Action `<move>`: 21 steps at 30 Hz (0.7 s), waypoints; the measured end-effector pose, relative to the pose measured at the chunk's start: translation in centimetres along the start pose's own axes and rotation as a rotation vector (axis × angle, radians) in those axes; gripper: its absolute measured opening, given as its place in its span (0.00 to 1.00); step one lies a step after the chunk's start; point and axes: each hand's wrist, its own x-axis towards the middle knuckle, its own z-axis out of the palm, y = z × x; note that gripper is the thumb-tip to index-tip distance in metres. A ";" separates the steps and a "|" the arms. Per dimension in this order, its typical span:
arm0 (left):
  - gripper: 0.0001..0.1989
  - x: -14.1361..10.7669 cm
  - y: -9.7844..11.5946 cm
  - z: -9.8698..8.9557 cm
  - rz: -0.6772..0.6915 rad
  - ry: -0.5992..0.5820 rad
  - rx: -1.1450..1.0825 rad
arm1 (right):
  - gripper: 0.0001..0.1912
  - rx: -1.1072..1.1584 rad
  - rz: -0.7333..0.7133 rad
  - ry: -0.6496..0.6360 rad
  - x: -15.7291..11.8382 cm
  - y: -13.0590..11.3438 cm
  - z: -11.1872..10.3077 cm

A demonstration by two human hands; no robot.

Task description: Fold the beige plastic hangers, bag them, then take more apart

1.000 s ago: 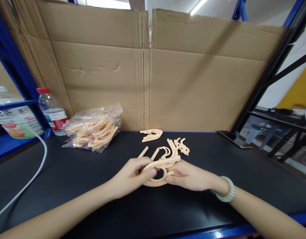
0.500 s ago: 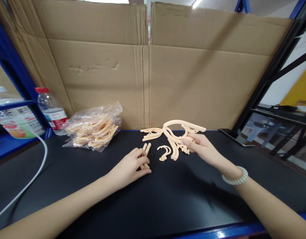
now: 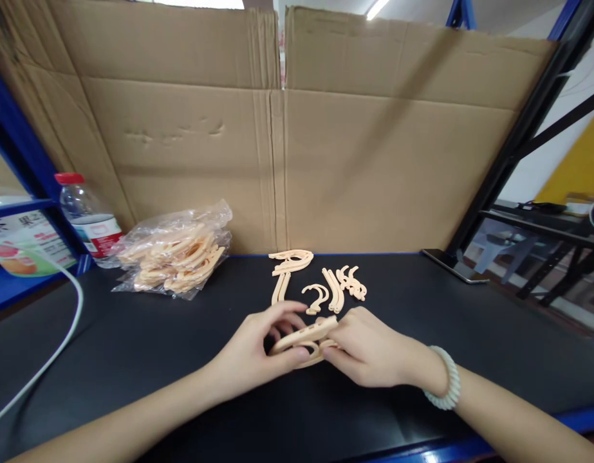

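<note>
Between both hands is a cream-coloured curved plastic piece [image 3: 309,334] with slots along its upper edge. My left hand [image 3: 258,344] grips its left end between thumb and fingers. At the right end my right hand [image 3: 371,347], with a pale coiled band [image 3: 446,379] on the wrist, is closed on the same piece. Just behind the hands lie two short bars [image 3: 280,288], hook pieces [image 3: 318,296], curved bars [image 3: 333,289] and small wavy hooks [image 3: 353,283]. Farther back rests a stack of curved frames [image 3: 293,260].
A clear bag of cream pieces [image 3: 176,251] lies at the left, beside a red-capped bottle [image 3: 91,222]. A white cable [image 3: 67,341] crosses the table's left side. A dark flat device [image 3: 451,265] sits at the back right. Cardboard [image 3: 398,148] stands behind.
My right hand has brought the curved piece down and left, towards me. My left hand has let go of the short bars, moved nearer and taken hold of the curved piece.
</note>
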 end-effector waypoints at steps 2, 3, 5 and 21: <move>0.11 -0.4 0.6 0.5 -0.018 -0.052 0.012 | 0.09 0.012 -0.028 -0.008 0.0 -0.5 0.4; 0.08 -0.5 0.9 0.6 -0.019 -0.053 0.020 | 0.09 0.040 -0.041 0.011 0.0 -0.5 0.5; 0.12 -0.7 1.2 0.7 -0.002 -0.016 0.036 | 0.08 0.119 -0.058 0.071 -0.1 -0.2 0.7; 0.09 -1.2 0.3 -0.5 0.100 0.423 0.052 | 0.16 1.164 0.231 0.534 1.4 4.4 2.2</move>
